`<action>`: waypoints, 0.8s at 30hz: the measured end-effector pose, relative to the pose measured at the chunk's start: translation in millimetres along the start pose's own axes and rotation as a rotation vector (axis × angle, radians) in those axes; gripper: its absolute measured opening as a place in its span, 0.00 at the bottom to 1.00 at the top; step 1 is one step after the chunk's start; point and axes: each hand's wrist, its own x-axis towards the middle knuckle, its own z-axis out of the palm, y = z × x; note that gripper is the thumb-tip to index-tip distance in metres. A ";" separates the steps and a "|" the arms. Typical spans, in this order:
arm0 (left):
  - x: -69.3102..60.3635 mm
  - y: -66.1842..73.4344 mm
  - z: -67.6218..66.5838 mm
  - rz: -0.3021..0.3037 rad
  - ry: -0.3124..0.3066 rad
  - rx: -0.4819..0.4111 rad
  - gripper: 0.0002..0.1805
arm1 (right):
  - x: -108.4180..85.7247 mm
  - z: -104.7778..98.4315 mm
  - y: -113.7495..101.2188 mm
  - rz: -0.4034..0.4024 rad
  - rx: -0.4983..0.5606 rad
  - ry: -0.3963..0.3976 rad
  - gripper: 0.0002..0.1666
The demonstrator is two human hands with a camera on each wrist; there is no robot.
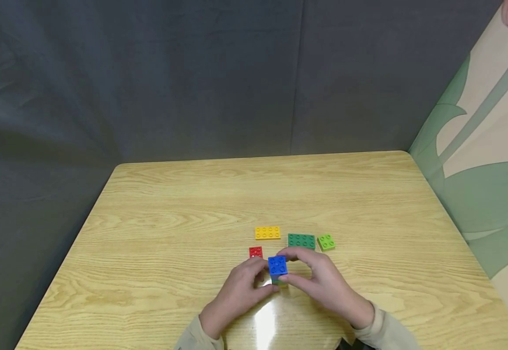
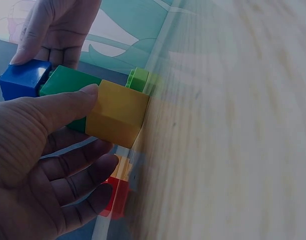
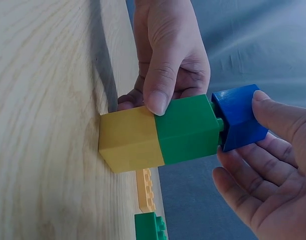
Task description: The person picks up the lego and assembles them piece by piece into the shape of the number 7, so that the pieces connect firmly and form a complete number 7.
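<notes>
My right hand [image 1: 321,281] pinches a blue toy building brick [image 1: 278,265] between thumb and fingers. Below it, a green brick [image 3: 188,130] sits on a yellow brick [image 3: 130,140], forming a small stack that stands on the table. The blue brick is slightly tilted over the green one, and green studs show in the gap between them. With thumb and fingers, my left hand [image 1: 238,290] holds the stack around the join of green and yellow. From the head view, most of the stack is hidden under the blue brick and the hands.
On the wooden table [image 1: 171,209], beyond the hands, lie a flat yellow brick [image 1: 267,233], a dark green brick [image 1: 301,240] and a lime green brick [image 1: 326,242]. A red brick [image 1: 256,252] lies just past the left fingers. A dark curtain [image 1: 210,82] hangs behind the table.
</notes>
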 end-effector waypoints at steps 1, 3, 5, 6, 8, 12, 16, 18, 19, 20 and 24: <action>0.0 0.0 0.0 0.002 0.002 0.002 0.18 | 0.0 0.2 -0.1 0.000 0.000 -0.001 0.20; 0.1 0.2 0.0 0.003 0.004 0.005 0.18 | 0.0 0.3 -0.4 -0.002 -0.002 -0.003 0.20; 0.1 0.3 -0.1 0.005 0.005 0.005 0.19 | 0.2 0.4 -0.6 -0.005 -0.004 -0.002 0.20; 0.1 0.4 -0.2 0.005 0.005 0.005 0.19 | 0.2 0.5 -0.7 -0.008 -0.004 0.000 0.20; 0.1 0.5 -0.4 0.004 0.004 0.003 0.19 | 0.4 0.8 -0.8 -0.015 -0.006 0.004 0.20; 0.0 0.4 -0.7 0.002 0.002 -0.003 0.19 | 0.3 1.2 -0.4 -0.021 -0.014 0.006 0.20; 0.1 0.2 -0.7 0.007 0.003 -0.004 0.19 | 0.1 1.1 0.4 -0.014 -0.033 0.000 0.19; 0.2 0.2 -0.7 0.012 0.005 -0.005 0.18 | 0.0 1.0 0.9 -0.013 -0.048 -0.003 0.20; 0.3 0.2 -0.7 0.014 0.005 -0.005 0.18 | 0.0 0.9 1.2 -0.015 -0.058 -0.005 0.20; 0.3 0.3 -0.7 0.015 0.006 -0.005 0.18 | 0.0 0.9 1.5 -0.017 -0.068 -0.007 0.20; 0.3 0.7 -1.1 0.017 0.008 -0.006 0.18 | 0.0 0.8 2.5 -0.035 -0.103 -0.009 0.20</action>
